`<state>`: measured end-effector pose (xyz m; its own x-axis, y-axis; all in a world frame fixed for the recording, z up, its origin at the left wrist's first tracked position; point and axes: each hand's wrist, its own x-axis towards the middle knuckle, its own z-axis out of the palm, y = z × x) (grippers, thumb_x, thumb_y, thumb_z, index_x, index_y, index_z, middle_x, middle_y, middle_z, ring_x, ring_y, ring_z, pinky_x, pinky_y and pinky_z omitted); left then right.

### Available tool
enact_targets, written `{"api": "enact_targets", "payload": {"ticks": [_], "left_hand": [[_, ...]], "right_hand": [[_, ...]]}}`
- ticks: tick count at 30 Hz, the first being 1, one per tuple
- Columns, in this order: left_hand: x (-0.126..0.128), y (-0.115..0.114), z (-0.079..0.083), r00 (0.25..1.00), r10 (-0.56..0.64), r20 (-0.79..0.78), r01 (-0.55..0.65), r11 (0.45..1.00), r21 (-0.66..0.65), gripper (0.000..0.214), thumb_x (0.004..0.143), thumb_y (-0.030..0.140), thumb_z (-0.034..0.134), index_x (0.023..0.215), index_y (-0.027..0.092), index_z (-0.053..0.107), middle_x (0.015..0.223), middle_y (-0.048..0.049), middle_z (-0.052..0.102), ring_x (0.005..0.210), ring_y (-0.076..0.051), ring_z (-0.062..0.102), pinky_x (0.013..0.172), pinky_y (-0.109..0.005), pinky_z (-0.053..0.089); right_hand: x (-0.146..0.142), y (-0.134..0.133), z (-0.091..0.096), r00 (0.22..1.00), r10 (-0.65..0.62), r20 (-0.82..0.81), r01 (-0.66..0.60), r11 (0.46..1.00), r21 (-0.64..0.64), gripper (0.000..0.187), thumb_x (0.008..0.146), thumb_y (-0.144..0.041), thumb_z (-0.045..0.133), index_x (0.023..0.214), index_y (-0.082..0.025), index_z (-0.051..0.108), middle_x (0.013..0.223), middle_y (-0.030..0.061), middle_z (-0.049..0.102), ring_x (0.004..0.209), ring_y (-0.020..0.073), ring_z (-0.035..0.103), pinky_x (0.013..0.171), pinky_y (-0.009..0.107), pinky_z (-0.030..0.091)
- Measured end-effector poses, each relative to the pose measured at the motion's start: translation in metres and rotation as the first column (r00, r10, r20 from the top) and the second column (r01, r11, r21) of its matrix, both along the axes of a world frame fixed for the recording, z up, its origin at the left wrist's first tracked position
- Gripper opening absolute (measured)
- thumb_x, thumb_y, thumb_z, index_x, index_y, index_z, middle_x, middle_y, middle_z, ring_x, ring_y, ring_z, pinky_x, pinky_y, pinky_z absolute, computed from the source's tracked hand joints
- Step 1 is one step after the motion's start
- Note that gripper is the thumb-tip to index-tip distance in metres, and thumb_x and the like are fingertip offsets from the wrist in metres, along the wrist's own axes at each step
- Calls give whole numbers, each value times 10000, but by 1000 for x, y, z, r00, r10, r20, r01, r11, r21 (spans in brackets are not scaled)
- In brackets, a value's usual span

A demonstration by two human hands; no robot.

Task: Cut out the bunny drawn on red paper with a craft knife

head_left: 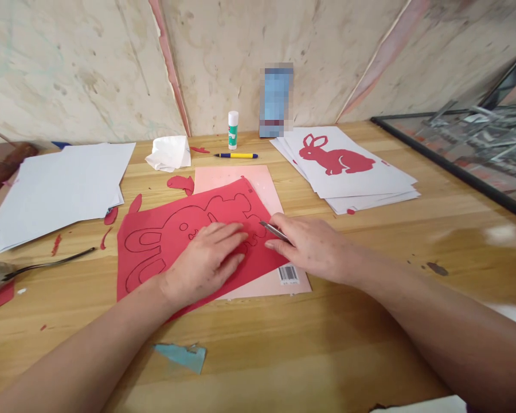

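Observation:
A red paper sheet (155,218) with a rabbit outline drawn in dark lines lies tilted over a pale pink booklet (284,206) with a barcode. My left hand (206,258) rests flat on the sheet, fingers stretched over the rabbit's body, hiding part of the drawing. In my right hand (305,246) is a slim metal craft knife (275,230), held between thumb and fingers. Its tip points left, at the drawn outline near the sheet's right side; whether it touches the paper I cannot tell.
White paper stacks lie left (64,183) and right, the right one topped by a red rabbit cutout (344,160). Behind stand a glue stick (233,132) and phone (276,103), near a yellow-blue pen (236,155) and crumpled tissue (168,153). Red scraps (181,184) lie about.

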<state>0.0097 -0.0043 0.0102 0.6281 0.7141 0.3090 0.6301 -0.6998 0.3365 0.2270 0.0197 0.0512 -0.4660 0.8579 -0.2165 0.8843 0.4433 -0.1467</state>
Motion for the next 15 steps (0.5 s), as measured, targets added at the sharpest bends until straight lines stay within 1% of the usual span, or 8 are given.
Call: {"api": "enact_targets", "payload": {"ticks": [2, 4, 6, 7, 8, 9, 11, 15], "left_hand": [[-11, 8, 5, 994, 110, 15, -111, 993, 47, 347, 929, 281, 464, 1238, 146, 546, 1290, -117, 559, 1178, -247, 513, 1028, -462, 394], [-24, 18, 9, 970, 242, -14, -242, 970, 36, 419, 911, 366, 491, 1258, 134, 524, 1308, -118, 543, 1223, -260, 482, 1049, -452, 376], [-39, 28, 13, 917, 391, -76, -393, 919, -19, 540, 886, 456, 499, 1306, 119, 470, 1356, -132, 492, 1268, -297, 435, 1054, -470, 358], [-47, 32, 15, 887, 446, -120, -454, 890, -47, 587, 878, 492, 492, 1332, 125, 438, 1382, -127, 464, 1283, -313, 416, 1057, -480, 345], [-53, 37, 16, 863, 473, -175, -491, 868, -74, 613, 877, 517, 477, 1355, 139, 409, 1416, -116, 425, 1315, -327, 371, 1070, -486, 319], [-59, 40, 16, 841, 508, -187, -528, 845, -82, 655, 840, 545, 510, 1345, 138, 418, 1399, -125, 444, 1305, -337, 378, 1063, -491, 321], [-68, 45, 16, 810, 542, -223, -578, 803, -146, 701, 810, 576, 524, 1359, 158, 398, 1364, -129, 484, 1255, -329, 441, 1030, -476, 358], [-77, 50, 14, 794, 562, -232, -594, 799, -94, 706, 762, 607, 554, 1309, 170, 458, 1233, -125, 575, 1160, -319, 510, 982, -444, 388]], "right_hand": [[-1, -5, 3, 999, 45, 30, -44, 999, -31, 200, 903, -336, 488, 982, -155, 516, 898, 95, 678, 774, 219, 622, 561, 283, 314], [-2, -10, 5, 994, 102, 49, -99, 993, -61, 169, 901, -317, 489, 946, -159, 528, 836, 85, 674, 714, 206, 617, 532, 282, 292], [0, -15, 6, 987, 151, 45, -147, 985, -85, 153, 907, -299, 471, 927, -162, 536, 747, 67, 659, 641, 191, 599, 503, 280, 269], [1, -17, 6, 984, 173, 35, -169, 982, -86, 155, 906, -298, 469, 935, -163, 539, 710, 58, 647, 612, 187, 587, 492, 281, 259], [2, -20, 7, 981, 191, 26, -188, 979, -78, 158, 899, -295, 477, 952, -161, 541, 682, 52, 636, 589, 184, 575, 483, 282, 249], [3, -22, 8, 978, 208, 23, -206, 976, -68, 163, 885, -284, 495, 974, -156, 543, 666, 49, 627, 573, 182, 565, 476, 283, 242], [4, -27, 10, 967, 251, 27, -250, 967, -45, 183, 845, -217, 527, 1012, -144, 542, 643, 41, 612, 546, 174, 544, 467, 287, 229], [1, -33, 11, 934, 354, 45, -354, 935, 2, 293, 761, -42, 493, 1035, -137, 532, 590, 10, 578, 478, 145, 487, 449, 300, 196]]}}
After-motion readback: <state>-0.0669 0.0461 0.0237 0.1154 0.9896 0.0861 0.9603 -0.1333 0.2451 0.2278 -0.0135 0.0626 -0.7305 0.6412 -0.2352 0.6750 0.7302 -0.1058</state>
